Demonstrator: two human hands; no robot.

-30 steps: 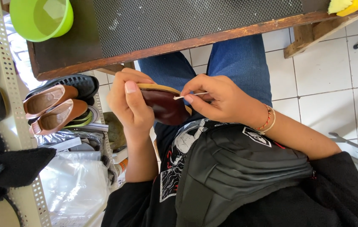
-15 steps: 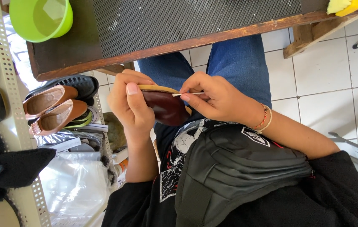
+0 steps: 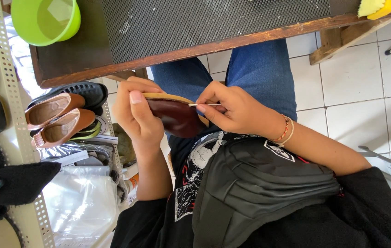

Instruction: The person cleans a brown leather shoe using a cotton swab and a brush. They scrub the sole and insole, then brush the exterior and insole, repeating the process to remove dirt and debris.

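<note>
My left hand (image 3: 136, 115) grips a dark maroon leather shoe (image 3: 175, 117) with a tan sole edge, held over my lap just below the table's front edge. My right hand (image 3: 234, 110) pinches a thin white cotton swab (image 3: 204, 104) between thumb and fingers, its tip touching the shoe's upper right edge. A red and beige bracelet sits on my right wrist. A black bag (image 3: 260, 183) rests on my lap under my right forearm.
A wooden table (image 3: 195, 48) with a black mesh mat stands ahead, with a green bowl (image 3: 46, 18) at its left end. A perforated metal rack (image 3: 7, 92) at the left holds brown shoes (image 3: 60, 119) and plastic bags (image 3: 80, 202). White floor tiles lie to the right.
Both hands and the shoe shifted slightly left and up. The swab tip slid along the shoe's upper edge.
</note>
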